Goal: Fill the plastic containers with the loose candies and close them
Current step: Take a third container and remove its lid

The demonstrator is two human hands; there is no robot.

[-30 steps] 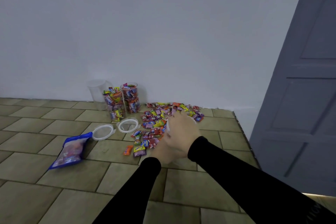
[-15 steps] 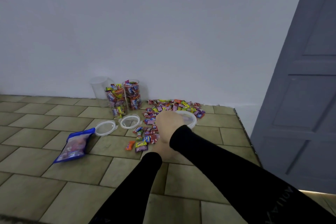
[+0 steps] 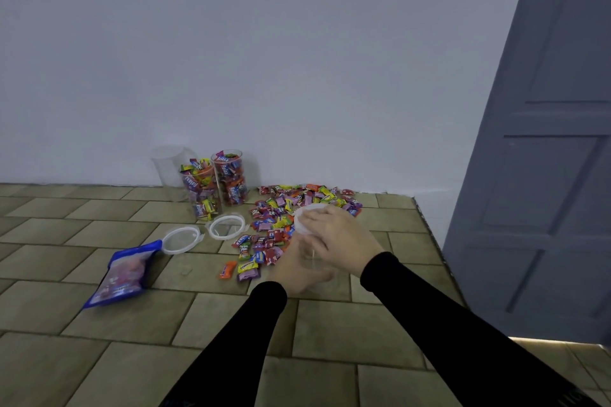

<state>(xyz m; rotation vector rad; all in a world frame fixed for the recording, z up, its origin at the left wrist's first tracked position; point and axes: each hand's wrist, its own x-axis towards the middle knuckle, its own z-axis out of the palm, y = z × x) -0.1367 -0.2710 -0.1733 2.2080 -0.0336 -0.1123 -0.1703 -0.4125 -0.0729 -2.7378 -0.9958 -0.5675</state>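
On the tiled floor, going from the left, lie a blue candy bag and two loose lids, with an empty jar and two filled jars against the wall and the loose candies spread just to their right. In front of that pile the left hand grips a clear jar round its lower wall, while the right hand, fingers curled, holds the white lid on its mouth. The jar looks light, stiff and a little slippery, so a hold low on the wall with the other hand on the lid's rim seems best.
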